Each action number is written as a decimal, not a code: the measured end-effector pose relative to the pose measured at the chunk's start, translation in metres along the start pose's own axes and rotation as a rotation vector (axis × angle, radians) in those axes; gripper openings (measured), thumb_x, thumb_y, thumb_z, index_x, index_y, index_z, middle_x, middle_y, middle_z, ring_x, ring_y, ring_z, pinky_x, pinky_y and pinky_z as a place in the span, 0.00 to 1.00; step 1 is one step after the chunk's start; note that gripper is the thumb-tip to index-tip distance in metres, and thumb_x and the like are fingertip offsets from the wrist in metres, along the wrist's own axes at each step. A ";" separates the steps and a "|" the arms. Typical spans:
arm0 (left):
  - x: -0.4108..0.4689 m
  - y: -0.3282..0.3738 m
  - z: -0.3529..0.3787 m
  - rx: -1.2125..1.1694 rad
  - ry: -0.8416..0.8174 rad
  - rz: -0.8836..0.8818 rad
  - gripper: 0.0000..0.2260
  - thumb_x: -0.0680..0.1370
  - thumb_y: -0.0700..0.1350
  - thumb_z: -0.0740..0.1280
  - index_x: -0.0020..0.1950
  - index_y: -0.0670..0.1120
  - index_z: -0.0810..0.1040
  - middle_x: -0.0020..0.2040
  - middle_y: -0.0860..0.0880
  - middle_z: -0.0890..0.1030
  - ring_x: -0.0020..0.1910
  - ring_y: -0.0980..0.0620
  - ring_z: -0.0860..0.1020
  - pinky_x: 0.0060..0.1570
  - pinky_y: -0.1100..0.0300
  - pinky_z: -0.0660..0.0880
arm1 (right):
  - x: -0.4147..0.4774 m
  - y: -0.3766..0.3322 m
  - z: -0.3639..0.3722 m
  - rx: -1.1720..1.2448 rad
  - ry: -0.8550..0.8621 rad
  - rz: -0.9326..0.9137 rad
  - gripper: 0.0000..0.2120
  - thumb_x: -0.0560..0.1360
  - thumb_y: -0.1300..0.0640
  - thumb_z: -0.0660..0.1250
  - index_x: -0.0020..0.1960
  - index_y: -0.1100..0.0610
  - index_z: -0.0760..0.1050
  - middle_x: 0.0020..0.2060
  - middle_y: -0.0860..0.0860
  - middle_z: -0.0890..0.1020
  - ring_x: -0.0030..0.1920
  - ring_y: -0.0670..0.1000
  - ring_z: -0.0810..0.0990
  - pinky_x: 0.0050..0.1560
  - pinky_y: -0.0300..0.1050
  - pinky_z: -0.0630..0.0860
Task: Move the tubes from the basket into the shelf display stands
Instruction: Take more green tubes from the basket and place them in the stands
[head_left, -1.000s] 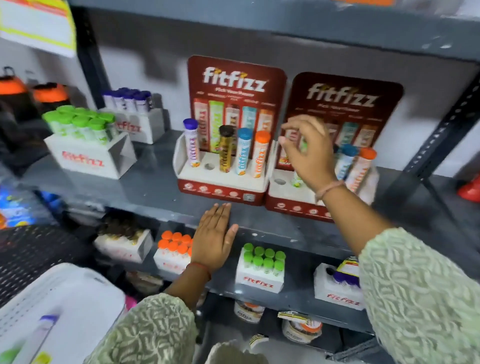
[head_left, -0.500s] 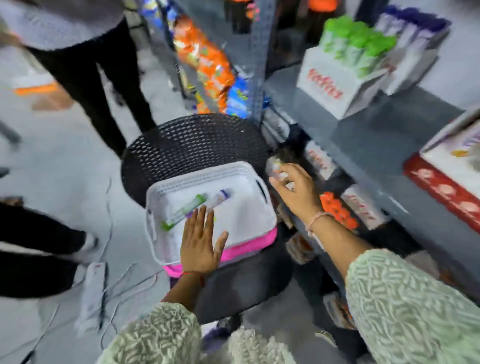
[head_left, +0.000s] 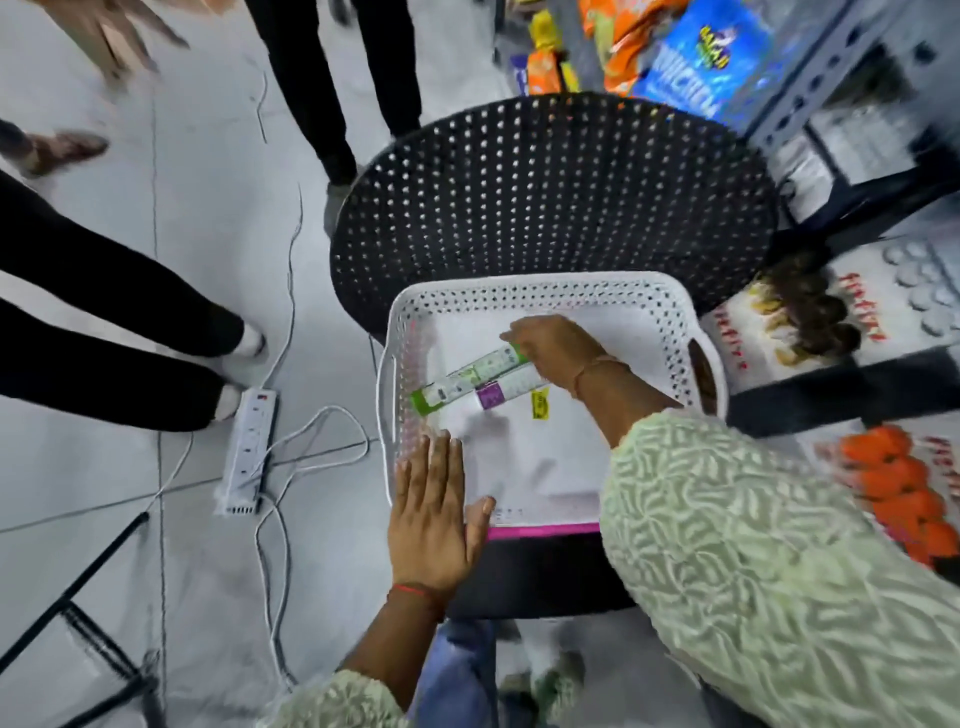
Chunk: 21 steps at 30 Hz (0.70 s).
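Reaching in from the rim, the right hand (head_left: 553, 348) now closes on the green-labelled tube (head_left: 467, 376) in the white perforated plastic basket (head_left: 670, 312) while the left hand (head_left: 434, 512), flat and empty, steadies it; lift one tube cleanly.

Basket (head_left: 696, 332): white, walls perforated in a dot pattern, a pink edge (head_left: 543, 531) showing under its near rim; inside lie a white tube with green cap and green label (head_left: 462, 382) and a white tube with purple label (head_left: 506, 391), with a yellow tag (head_left: 540, 404) beside them. Chair (head_left: 550, 197): black, dotted with rows of round holes; sleeves (head_left: 769, 561): pale green with a white squiggle pattern; left wrist band (head_left: 415, 590): red thread. Floor (head_left: 171, 291): pale grey, carrying a white power strip (head_left: 248, 452) with white cables; shelf boxes (head_left: 893, 499): white with red lettering, holding orange caps.
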<state>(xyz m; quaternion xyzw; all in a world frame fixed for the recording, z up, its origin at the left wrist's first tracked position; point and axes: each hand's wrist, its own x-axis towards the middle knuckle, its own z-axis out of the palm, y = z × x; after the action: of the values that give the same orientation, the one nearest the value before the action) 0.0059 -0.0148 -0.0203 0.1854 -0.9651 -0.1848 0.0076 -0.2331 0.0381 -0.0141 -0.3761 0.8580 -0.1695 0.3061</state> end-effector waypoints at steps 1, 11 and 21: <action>0.000 -0.001 0.002 0.011 0.013 0.004 0.30 0.80 0.57 0.43 0.66 0.35 0.67 0.66 0.35 0.70 0.67 0.37 0.65 0.70 0.52 0.47 | 0.005 0.002 0.002 -0.034 -0.046 0.010 0.22 0.75 0.70 0.54 0.67 0.61 0.67 0.70 0.60 0.68 0.70 0.57 0.66 0.72 0.47 0.61; -0.001 -0.001 -0.002 0.013 -0.045 -0.021 0.30 0.79 0.58 0.42 0.67 0.36 0.66 0.67 0.35 0.69 0.67 0.35 0.63 0.71 0.55 0.44 | -0.006 -0.006 -0.009 0.117 0.086 0.040 0.18 0.66 0.70 0.71 0.55 0.62 0.78 0.56 0.62 0.79 0.56 0.60 0.77 0.58 0.47 0.75; 0.016 0.067 -0.036 -0.177 -0.014 0.222 0.32 0.79 0.59 0.41 0.68 0.35 0.63 0.69 0.35 0.67 0.73 0.47 0.53 0.70 0.54 0.49 | -0.199 0.000 -0.118 0.116 0.381 0.175 0.17 0.66 0.66 0.72 0.54 0.62 0.79 0.52 0.62 0.81 0.49 0.52 0.76 0.46 0.33 0.64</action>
<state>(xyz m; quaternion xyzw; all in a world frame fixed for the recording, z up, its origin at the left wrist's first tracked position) -0.0300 0.0241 0.0361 0.0749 -0.9596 -0.2687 0.0376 -0.2045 0.1947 0.1541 -0.2431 0.9185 -0.2596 0.1729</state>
